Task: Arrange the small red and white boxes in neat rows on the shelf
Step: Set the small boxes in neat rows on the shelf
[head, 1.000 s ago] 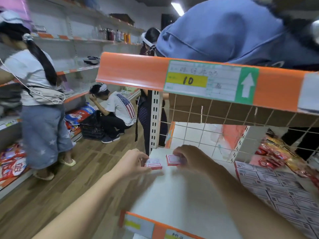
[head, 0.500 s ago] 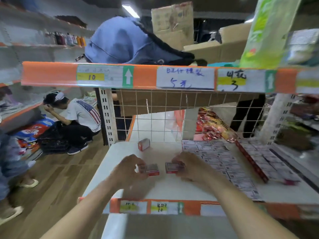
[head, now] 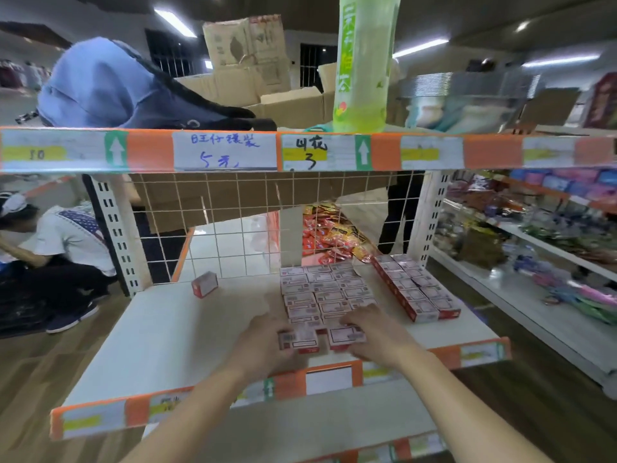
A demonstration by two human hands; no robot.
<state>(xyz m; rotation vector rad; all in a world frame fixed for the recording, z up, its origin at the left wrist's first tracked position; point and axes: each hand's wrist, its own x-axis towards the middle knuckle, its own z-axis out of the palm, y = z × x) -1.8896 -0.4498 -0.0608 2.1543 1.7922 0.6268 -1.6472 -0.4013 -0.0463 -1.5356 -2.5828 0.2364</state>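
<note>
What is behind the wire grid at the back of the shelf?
Through the wire grid show red snack packets, brown cardboard and someone's dark trouser legs. The orange shelf edge hides the rest of that person.

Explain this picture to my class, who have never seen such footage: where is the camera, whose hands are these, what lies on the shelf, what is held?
No machine here: a person wears a camera on the head, so the single view looks down at their own arms. The left hand grips the left-hand box and the right hand grips the right-hand box, both at the front of a flat block of boxes on the white shelf. A second block lies further right; a lone box stands at the back left.
</note>
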